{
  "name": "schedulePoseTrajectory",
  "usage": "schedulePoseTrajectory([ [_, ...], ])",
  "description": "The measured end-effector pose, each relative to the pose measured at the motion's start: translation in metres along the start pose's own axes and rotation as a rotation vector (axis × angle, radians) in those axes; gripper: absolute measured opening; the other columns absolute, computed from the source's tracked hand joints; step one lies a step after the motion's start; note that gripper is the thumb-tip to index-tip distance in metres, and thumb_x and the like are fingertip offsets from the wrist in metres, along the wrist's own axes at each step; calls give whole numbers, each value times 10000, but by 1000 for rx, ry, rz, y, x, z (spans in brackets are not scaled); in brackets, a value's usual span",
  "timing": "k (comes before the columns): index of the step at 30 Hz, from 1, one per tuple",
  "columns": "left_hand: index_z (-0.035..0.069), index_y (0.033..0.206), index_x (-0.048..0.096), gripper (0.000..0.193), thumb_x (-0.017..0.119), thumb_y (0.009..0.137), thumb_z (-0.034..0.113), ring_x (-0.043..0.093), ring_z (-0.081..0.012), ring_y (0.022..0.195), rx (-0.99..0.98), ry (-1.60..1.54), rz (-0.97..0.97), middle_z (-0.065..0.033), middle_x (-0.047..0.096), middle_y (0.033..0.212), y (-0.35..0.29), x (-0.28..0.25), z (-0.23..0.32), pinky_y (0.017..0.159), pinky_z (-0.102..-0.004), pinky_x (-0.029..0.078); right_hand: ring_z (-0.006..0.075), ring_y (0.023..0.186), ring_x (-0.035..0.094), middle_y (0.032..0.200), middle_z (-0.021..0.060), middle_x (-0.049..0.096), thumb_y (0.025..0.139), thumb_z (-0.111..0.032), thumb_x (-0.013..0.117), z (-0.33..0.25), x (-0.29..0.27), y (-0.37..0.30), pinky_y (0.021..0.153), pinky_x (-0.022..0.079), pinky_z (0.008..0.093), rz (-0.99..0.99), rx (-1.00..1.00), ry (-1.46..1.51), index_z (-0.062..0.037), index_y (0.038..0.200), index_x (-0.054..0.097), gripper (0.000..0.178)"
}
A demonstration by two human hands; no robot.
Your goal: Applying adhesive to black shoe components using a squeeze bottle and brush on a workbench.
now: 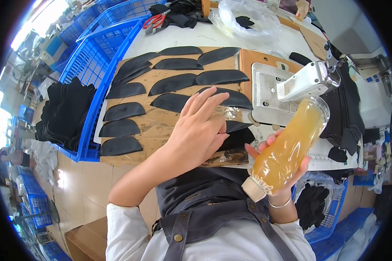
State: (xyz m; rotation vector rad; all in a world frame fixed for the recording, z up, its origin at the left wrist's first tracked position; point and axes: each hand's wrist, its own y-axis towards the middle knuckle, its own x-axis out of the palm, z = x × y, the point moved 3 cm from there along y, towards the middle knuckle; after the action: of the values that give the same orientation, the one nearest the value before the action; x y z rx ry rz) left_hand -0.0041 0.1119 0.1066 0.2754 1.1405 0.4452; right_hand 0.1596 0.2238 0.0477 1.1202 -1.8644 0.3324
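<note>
Bottle (284, 150), one, clear-walled, with amber contents; held aslant in front of the torso at the near table edge, capped end low and to the left; the cap (255, 188) is beige and wrapped, gathered at its rim like tied cloth, its inner make not discernible. Right hand (301, 170): closed around the bottle, the palm and much of the fingers hidden behind it; a thin bangle (280, 203) circles the wrist. Left hand (200, 126): open and empty, fingers loosely spread over the black pieces (173, 82), partly covering some; whether the fingertips touch them cannot be told. These pieces, smooth, matt and curved like flattened half-moons, lie in uneven rows, some overlapping, on a scuffed brown cardboard sheet (159, 117). Sewing machine (307, 80), white, stands to the right on a tan board, its lower edge partly blocked by the bottle; beyond it hangs a layered stack of dark cut parts (349, 104), partly hidden by the machine. Blue crate (85, 58), plastic lattice, at left, with a black fabric pile (65, 113) against it. Far side: red-handled scissors (157, 20) and a crumpled translucent bag (248, 21). Lower right: a blue basket (333, 222), cut off by the sleeve.
</note>
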Motion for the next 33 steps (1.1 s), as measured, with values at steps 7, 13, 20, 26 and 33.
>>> schedulePoseTrajectory([
  [7,41,718,575,138,707,714,84,368,-327,1265,-115,-175,111,-110,488,1284,-14,-13,-20,1019,-418,314,254,1026,556,1101,90,513,792,-599,559,14,11,6,1027,280,595,-73,66,-25,-63,1274,372,745],
  [13,64,712,627,113,724,707,123,441,-316,1201,-332,36,469,-148,514,1261,-35,-110,-75,1019,-392,317,251,1035,562,1090,85,512,795,-570,577,11,8,8,1030,281,592,-68,69,-77,-67,1268,364,723],
  [20,87,676,614,120,718,688,145,300,-341,1299,-70,948,545,-87,428,1357,-47,-157,-145,1046,-508,242,269,979,579,1065,114,547,769,-592,586,15,12,10,1001,347,549,26,80,-62,-67,1240,400,729],
  [26,102,668,604,123,724,670,125,260,-354,1326,-229,687,252,-114,410,1369,-70,-89,-199,1069,-497,207,265,1053,549,1101,104,512,825,-549,549,11,8,10,1027,282,595,-90,89,-44,-46,1265,364,693],
  [33,95,677,612,217,788,650,218,261,-383,1321,-465,412,191,-139,429,1354,-77,-92,-223,1068,-472,225,272,1058,547,1135,115,507,819,-533,575,8,12,11,1034,264,601,-112,79,-47,-36,1258,370,694],
])
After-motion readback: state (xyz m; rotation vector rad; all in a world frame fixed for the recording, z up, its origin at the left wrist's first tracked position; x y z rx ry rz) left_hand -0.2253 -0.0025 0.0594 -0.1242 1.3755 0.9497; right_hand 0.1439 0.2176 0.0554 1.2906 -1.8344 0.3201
